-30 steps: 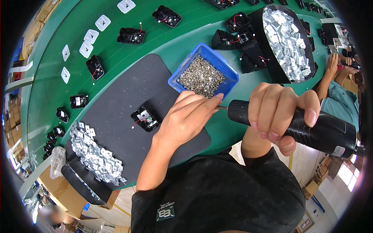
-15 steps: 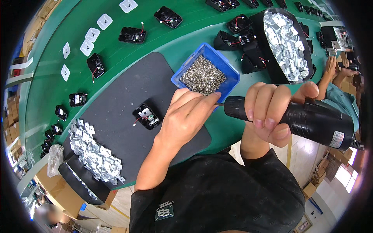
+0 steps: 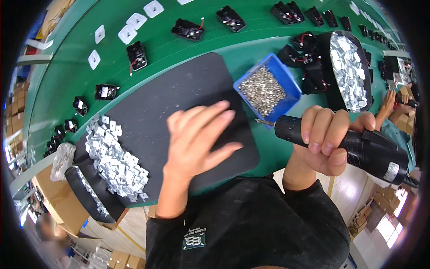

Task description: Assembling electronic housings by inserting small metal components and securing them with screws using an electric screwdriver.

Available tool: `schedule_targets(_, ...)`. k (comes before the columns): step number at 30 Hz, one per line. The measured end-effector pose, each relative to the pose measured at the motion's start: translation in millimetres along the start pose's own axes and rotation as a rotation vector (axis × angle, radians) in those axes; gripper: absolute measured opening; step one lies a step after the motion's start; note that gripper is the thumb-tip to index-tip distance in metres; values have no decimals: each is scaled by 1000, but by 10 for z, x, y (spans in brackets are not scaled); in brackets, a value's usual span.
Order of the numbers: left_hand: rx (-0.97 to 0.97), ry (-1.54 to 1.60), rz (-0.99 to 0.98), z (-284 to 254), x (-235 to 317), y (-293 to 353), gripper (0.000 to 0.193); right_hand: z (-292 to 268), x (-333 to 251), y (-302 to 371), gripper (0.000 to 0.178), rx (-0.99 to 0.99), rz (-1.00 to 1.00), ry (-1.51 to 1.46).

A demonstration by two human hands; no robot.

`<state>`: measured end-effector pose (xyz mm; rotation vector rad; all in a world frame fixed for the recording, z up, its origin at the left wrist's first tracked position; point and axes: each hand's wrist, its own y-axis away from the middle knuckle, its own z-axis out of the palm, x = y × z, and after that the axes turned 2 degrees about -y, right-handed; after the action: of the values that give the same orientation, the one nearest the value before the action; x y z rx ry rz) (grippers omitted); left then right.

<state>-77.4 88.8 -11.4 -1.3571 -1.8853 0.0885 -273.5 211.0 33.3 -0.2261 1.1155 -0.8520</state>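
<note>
In the head view, the right hand is closed around the body of a black electric screwdriver, its thumb lying along the upper side. The tool is held nearly level, with its bit pointing left and its cable end toward the right. The bit tip (a small metal piece shows there, too small to identify) is at the near corner of a blue bin. The bin contains a heap of small silvery screws and stands on the green desk, just beside a dark grey mat.

The left hand is open above the mat, fingers extended and thumb spread toward the screwdriver. No item is visible in it; its outline is blurred and its underside is hidden.

A pile of square metal plates lies at the mat's left end, next to a black tray and a clear plastic bag. Beyond the mat, black housings with red wires and white parts lie spaced apart on a green surface. To the right of the bin, further housings are clustered against a black container filled with metal plates.
</note>
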Motion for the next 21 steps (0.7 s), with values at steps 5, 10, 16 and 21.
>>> schedule_targets(5,-113,-61,-310,-305,-257,433,103,289,297,-10,69,-70,86,-90)
schedule_targets(10,-211,-9,-425,-128,-326,488,87,620,743,71,61,90,94,-154)
schedule_targets(16,-143,16,-404,-100,-343,437,79,678,959,105,53,85,118,-10)
schedule_targets(21,-136,21,-419,-99,-337,420,78,669,1002,100,53,68,136,-36)
